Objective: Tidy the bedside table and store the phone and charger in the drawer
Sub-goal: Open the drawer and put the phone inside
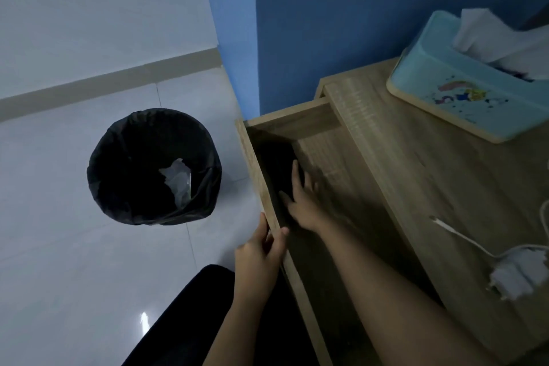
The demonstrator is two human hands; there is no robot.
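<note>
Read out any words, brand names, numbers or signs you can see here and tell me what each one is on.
No readable text anywhere in this view.
Tissue box: colourful cartoon print only, no legible words; any lettering is too small and blurred.
Charger and its cable: plain white, no marking visible.
Dark phone in the drawer, under the right hand: too dark to read.
Bin: plain black liner, no label.

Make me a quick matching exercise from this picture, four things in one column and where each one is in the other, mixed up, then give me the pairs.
Things:
1. phone
2. charger
3. tissue box
4. bin

Places:
A. on the floor beside the table
B. inside the open drawer, under the right hand
C. near edge of the tabletop, cable attached
D. far end of the tabletop, by the blue wall

Pairs: 1-B, 2-C, 3-D, 4-A
</note>
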